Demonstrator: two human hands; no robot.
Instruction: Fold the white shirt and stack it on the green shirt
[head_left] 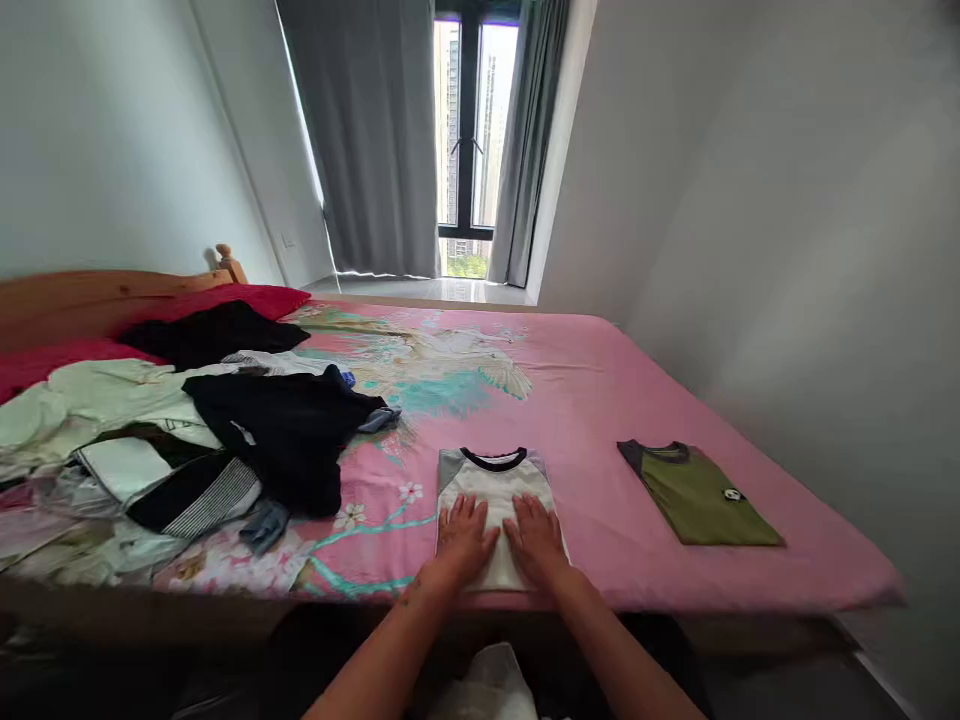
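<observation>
A folded white T-shirt [495, 482] with grey sleeves and a black collar lies near the front edge of the bed. My left hand [463, 541] and my right hand [537, 541] rest flat on its lower half, side by side, fingers spread and pointing away from me. Neither hand grips anything. To the right, apart from my hands, lies a folded olive-green T-shirt [701, 493] with a dark collar.
The bed has a pink floral sheet [600, 390]. A heap of loose clothes [187, 440], black, white and pale green, covers its left side. A wooden headboard [90, 290] and a red pillow [247, 298] are at far left. A grey wall runs close along the right.
</observation>
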